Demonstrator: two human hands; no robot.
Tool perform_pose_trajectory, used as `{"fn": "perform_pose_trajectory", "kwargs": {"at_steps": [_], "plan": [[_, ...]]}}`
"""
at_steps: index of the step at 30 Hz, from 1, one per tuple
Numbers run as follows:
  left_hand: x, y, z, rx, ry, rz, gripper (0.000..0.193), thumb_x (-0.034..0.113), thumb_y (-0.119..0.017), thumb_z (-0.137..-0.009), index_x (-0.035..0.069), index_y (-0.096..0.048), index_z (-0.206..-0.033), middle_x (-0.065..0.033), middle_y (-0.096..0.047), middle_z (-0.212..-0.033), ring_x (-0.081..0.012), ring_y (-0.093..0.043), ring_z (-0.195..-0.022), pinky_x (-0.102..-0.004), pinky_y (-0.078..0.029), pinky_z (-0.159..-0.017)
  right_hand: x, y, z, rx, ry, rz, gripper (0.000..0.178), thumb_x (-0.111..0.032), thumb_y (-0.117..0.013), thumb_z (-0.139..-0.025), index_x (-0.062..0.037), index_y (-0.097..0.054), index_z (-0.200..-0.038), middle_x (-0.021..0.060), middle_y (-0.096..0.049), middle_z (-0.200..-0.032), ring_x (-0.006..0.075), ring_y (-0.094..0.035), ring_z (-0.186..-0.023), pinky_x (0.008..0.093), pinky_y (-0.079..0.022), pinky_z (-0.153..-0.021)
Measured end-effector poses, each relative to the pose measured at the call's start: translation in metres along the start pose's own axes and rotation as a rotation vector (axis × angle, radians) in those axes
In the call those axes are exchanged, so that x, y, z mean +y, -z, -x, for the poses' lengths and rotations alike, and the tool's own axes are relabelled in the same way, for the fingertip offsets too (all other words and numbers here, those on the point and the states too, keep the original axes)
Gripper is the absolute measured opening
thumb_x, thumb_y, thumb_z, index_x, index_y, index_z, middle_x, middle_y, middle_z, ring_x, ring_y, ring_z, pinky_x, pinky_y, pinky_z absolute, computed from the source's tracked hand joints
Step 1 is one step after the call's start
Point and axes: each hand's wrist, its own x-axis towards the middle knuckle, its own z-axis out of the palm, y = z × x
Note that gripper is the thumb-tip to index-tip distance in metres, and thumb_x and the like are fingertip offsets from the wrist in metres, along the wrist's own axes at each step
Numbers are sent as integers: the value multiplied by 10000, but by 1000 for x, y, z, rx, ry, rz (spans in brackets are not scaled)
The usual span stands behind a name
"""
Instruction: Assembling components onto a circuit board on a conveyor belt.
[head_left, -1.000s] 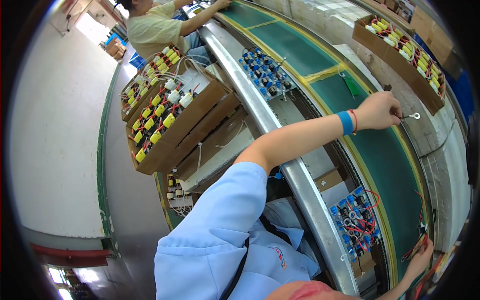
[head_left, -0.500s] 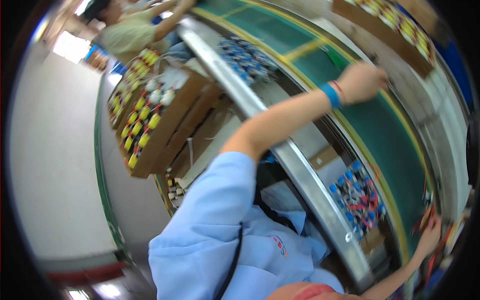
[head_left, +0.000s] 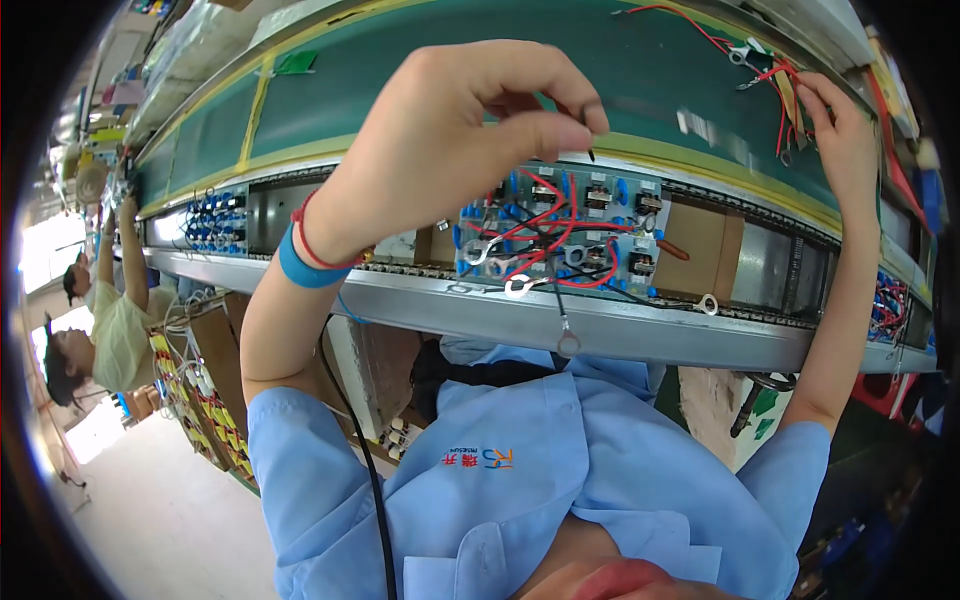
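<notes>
My left hand (head_left: 470, 125) is raised over the front of the green belt, thumb and forefinger pinched together. A tiny dark tip shows below the pinch; what it belongs to I cannot make out. Beneath that hand lie several circuit boards (head_left: 640, 225) with blue parts, and red and black wires with ring terminals strewn across them. One ring terminal (head_left: 569, 343) hangs over the metal rail. At the far right, my right hand (head_left: 845, 135) has its fingers closed on red wires (head_left: 780, 75) with ring terminals, beside a narrow brownish strip.
The green belt (head_left: 390, 80) runs along the far side, with a blurred whitish piece (head_left: 700, 128) over it. A metal rail (head_left: 690, 345) passes in front of me. More boards (head_left: 210, 225) sit at the left. Boxes with yellow parts (head_left: 205, 390) and a co-worker (head_left: 115, 335) are farther left.
The view has turned toward the belt in front of me. My left hand has come from reaching over the belt to above the wired boards; my right hand remains at the red wires.
</notes>
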Motion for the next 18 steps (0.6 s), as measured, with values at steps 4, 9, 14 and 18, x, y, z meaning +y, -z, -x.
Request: {"fn": "perform_pose_trajectory", "kwargs": {"at_steps": [4,9,14,18], "plan": [[1,-15,-14,-77,-70,-198,115,-35,-681,-812,0,-688,-922,-46,-655,-809,-98,-599,-708,-246,-479,-630,5,2,-1,-131,-97,-172,207,-225,-555,-951,-55,-611,-1056,54,-634,-840,120,-585,-756,248,-447,-705],[-13,-29,-27,-159,-267,-245,136,-18,-696,-775,48,-698,-894,-62,-670,-803,-200,-594,-664,-290,-465,-621,-10,-5,1,-161,-155,-321,185,-200,-563,-946,-17,-558,-973,30,-555,-745,96,-520,-698,234,-424,-682],[-21,-37,-28,-145,-318,-373,155,53,-732,-722,123,-701,-857,-8,-661,-775,-230,-525,-633,-337,-417,-624,-5,-23,0,-168,-201,-294,164,-185,-562,-942,-31,-555,-999,32,-554,-742,106,-532,-696,249,-430,-675],[-23,-42,-37,-211,-366,-363,155,54,-724,-726,124,-696,-861,3,-661,-779,-223,-533,-638,-325,-411,-616,-1,-14,6,-155,-198,-209,169,-196,-563,-941,-45,-554,-1016,37,-565,-751,127,-553,-698,268,-441,-673]]}}
